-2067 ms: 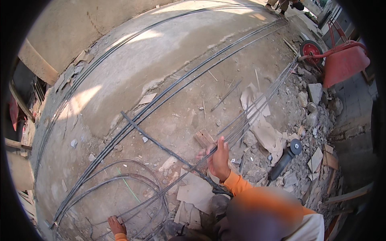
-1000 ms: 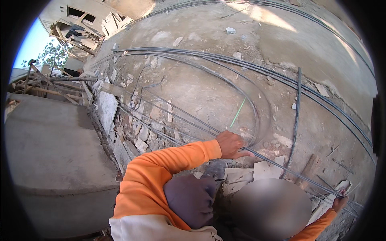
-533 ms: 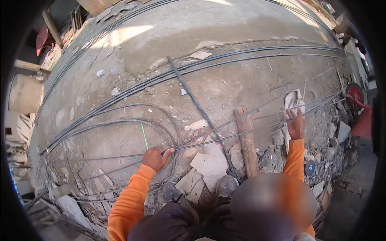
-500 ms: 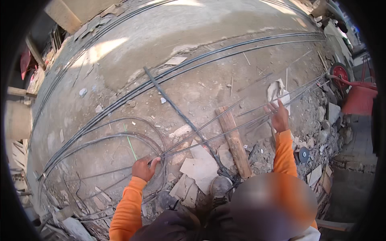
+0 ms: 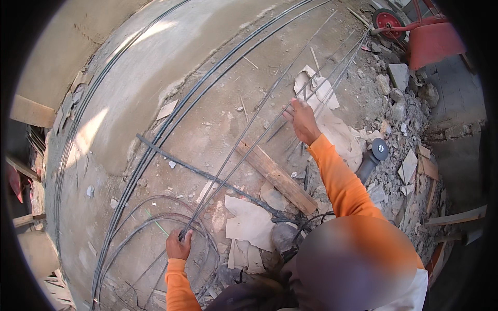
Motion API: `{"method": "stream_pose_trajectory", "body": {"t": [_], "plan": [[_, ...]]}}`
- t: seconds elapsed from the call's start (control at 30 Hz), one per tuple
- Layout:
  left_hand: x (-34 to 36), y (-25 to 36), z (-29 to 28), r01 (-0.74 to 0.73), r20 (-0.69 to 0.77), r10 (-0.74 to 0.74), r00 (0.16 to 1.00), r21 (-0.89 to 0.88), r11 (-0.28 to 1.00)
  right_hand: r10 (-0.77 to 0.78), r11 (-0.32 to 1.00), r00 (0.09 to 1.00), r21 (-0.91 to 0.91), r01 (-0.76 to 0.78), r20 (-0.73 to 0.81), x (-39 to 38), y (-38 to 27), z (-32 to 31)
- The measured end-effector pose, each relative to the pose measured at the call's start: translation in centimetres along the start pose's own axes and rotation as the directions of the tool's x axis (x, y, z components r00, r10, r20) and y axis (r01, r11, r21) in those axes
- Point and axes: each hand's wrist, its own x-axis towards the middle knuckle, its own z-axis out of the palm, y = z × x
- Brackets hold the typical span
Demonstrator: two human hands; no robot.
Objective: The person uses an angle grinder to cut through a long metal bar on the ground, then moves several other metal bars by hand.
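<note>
My left hand [image 5: 179, 243] grips a bundle of thin grey steel rods [image 5: 223, 176] at the lower left, beside large loops of rod [image 5: 155, 199] on the ground. My right hand [image 5: 303, 119] is farther forward, its fingers closed on one of these long rods, which run up to the upper right. Beneath them lie a wooden plank [image 5: 280, 179], a short dark bundle of bars [image 5: 176, 160] crossing other bars [image 5: 197, 96] and torn pale sheets [image 5: 244, 223]. An angle grinder [image 5: 371, 163] rests on rubble to the right of my right arm. My shoes show at the bottom.
A red wheelbarrow [image 5: 430, 44] stands at the upper right beside broken concrete rubble [image 5: 399, 103]. More long bars [image 5: 83, 109] curve along the left near a concrete wall [image 5: 78, 31], with boards [image 5: 36, 111] at the left edge. Cracked, dusty concrete [image 5: 114, 129] underlies the bars.
The view has swung about, left and then back right. My right hand has reached up and forward along the rods, shifting them, while my left hand keeps its grip low at the left.
</note>
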Motion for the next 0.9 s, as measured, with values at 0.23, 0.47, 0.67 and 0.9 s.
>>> {"method": "stream_pose_trajectory", "body": {"t": [0.23, 0.47, 0.67, 0.9], "plan": [[-2.0, -0.3, -0.1, -0.071, 0.021, 0.071, 0.997, 0.001, 0.997, 0.055, 0.834, 0.988, -0.537, -0.126, -0.146, 0.3, -1.1, 3.5], [-1.0, -0.5, -0.7, -0.004, -0.03, 0.001, 1.0, -0.085, 0.996, 0.082, 0.937, 0.979, -0.32, -0.139, -0.186, 2.1, 2.6, 2.1], [1.3, -2.7, -0.1, -0.029, -0.011, 0.03, 1.0, 0.019, 0.999, -0.037, 0.982, 0.972, 0.172, 0.079, -0.233, -0.5, 4.1, 0.1], [-1.6, -3.4, 2.3, -0.008, 0.02, 0.006, 1.0, 0.106, 0.994, -0.076, 0.948, 0.929, 0.263, 0.18, -0.361, -4.4, 2.2, 0.9]]}}
